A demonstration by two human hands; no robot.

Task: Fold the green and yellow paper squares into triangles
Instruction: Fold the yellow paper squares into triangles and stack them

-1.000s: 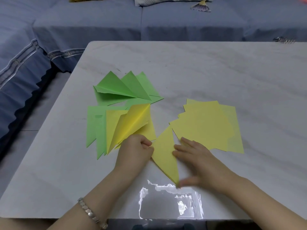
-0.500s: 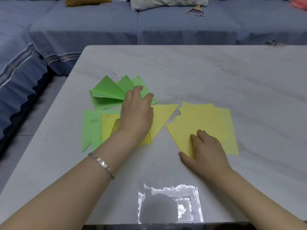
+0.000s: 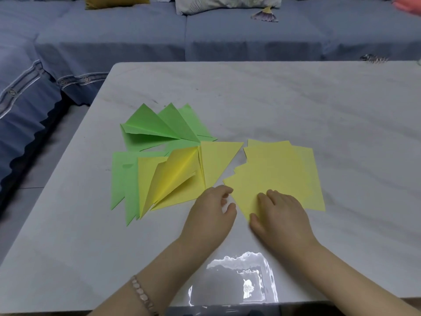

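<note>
Left hand (image 3: 210,215): curled at stack (image 3: 278,169) corner, grip unclear
Right hand (image 3: 282,215): flat on stack
Done: green triangles (image 3: 164,126), yellow triangles (image 3: 216,160)
Undone: stack

Counter (image 3: 296,99): fills the middle and lower frame, with a sofa (image 3: 227,37) behind it along the top and down the upper left.
Rear fan of triangles (image 3: 159,126): left of centre, farthest back of the paper, the pieces overlapping.
Flat triangles (image 3: 118,176): just in front of the fan, at the paper's left end.
Half-open triangles (image 3: 173,176): lie over the flat triangles' right side.
Single triangle (image 3: 216,160): to their right, touching them.
Square stack (image 3: 273,169): right of centre, just beside the single triangle.
Hands: the left hand (image 3: 209,215) lies between the single triangle's tip and the stack's near corner. The right hand (image 3: 282,213) rests on that corner.
</note>
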